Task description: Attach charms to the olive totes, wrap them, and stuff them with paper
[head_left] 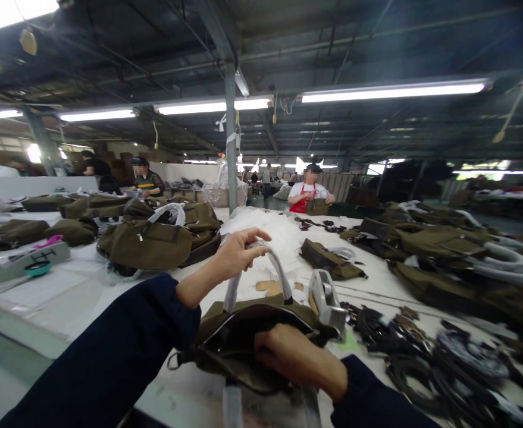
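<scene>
An olive-green bag [212, 321] stands on the white table just in front of me, its zipped top gaping open. My left hand [241, 252] pinches the top of the bag's far handle [281, 273], which is wrapped in pale covering and held upright. Over the bag's mouth is my right hand [285, 353], its fingers curled at the opening; whether they hold anything is hidden. The near handle [232, 404] hangs down the front side. Beyond the bag, at its right, sits a grey tape dispenser [326, 297].
Olive bags [145, 244] are piled at the left, and more bags [439, 238] at the right. Dark straps [413, 362] lie at the lower right. White sheets [265, 226] are heaped behind. A person in a red apron [308, 196] stands across the table.
</scene>
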Demonstrator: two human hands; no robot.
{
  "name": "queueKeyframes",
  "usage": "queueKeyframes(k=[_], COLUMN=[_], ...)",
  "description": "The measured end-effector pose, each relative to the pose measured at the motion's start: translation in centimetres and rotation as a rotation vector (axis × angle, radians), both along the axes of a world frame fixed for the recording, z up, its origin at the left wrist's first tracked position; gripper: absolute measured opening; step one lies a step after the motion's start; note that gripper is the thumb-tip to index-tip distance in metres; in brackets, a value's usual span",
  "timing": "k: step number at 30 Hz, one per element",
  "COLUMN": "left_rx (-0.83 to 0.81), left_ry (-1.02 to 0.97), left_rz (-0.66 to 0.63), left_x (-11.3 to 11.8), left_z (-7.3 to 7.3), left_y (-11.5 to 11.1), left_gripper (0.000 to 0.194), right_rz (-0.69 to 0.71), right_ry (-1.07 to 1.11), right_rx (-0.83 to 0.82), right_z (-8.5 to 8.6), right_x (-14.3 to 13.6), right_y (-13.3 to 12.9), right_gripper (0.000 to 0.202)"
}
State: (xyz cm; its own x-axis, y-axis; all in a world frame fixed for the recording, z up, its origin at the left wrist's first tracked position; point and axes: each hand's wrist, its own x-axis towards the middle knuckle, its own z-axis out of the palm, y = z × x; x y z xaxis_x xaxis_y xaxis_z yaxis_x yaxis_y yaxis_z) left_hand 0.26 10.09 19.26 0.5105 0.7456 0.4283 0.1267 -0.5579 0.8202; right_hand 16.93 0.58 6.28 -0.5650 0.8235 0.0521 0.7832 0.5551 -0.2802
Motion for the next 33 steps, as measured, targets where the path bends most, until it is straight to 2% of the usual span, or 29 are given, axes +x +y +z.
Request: queueKeyframes(k=[4,8,12,14,16,18,20,22,24,26,28,31,33], left_rx=[0.009,0.02,0.01,-0.016,-0.023,-0.002,0.015,0.01,-0.015,-0.046,-0.071,-0.089,-0.115], left_ry=[-0.001,0.017,0.011,-0.014,-0.052,-0.084,-0.098,-0.093,-0.087,-0.092,-0.117,-0.19,-0.248], left_rz=[-0.027,-0.031,0.036,0.076,0.116,0.142,0.131,0.085,0.023,-0.025,-0.051,-0.063,-0.067], left_x=[0.4,0.1,-1.0,-1.4,-1.6,-1.4,-0.8,-0.1,0.6,1.0,1.0,0.3,-0.3], left_z=[-0.2,-0.6,-1.8,-2.3,-2.5,-2.2,-1.3,-0.2,1.0,2.1,3.3,5.1,6.0], left_y=[0.0,0.6,2.5,3.3,3.4,2.9,2.0,0.7,-0.7,-1.9,-2.8,-3.2,-2.9], left_gripper=[0.03,0.031,0.033,0.031,0.029,0.027,0.025,0.025,0.025,0.027,0.028,0.027,0.025], right_rz=[-0.07,-0.069,-0.046,-0.116,-0.281,-0.517,-0.73,-0.819,-0.785,-0.681,-0.563,-0.424,-0.363], right_ry=[0.061,0.143,0.404,0.579,0.808,1.036,1.156,1.151,1.089,1.009,0.925,0.823,0.804], right_rx=[-0.021,0.005,0.039,0.022,0.016,0.069,0.154,0.202,0.212,0.208,0.198,0.135,0.092], right_z=[0.5,1.6,2.8,2.5,1.0,-1.6,-4.6,-7.0,-7.9,-7.2,-5.2,-1.8,-0.3], right_x=[0.4,0.3,1.6,3.0,4.4,5.7,6.8,7.9,8.8,9.5,10.0,10.0,9.6], right_y=[0.9,0.7,-0.6,-1.7,-3.0,-4.2,-4.8,-4.6,-3.5,-2.3,-1.4,-1.2,-1.5], right_gripper=[0.022,0.019,0.018,0.02,0.022,0.026,0.028,0.041,0.066,0.083,0.082,0.04,0.027])
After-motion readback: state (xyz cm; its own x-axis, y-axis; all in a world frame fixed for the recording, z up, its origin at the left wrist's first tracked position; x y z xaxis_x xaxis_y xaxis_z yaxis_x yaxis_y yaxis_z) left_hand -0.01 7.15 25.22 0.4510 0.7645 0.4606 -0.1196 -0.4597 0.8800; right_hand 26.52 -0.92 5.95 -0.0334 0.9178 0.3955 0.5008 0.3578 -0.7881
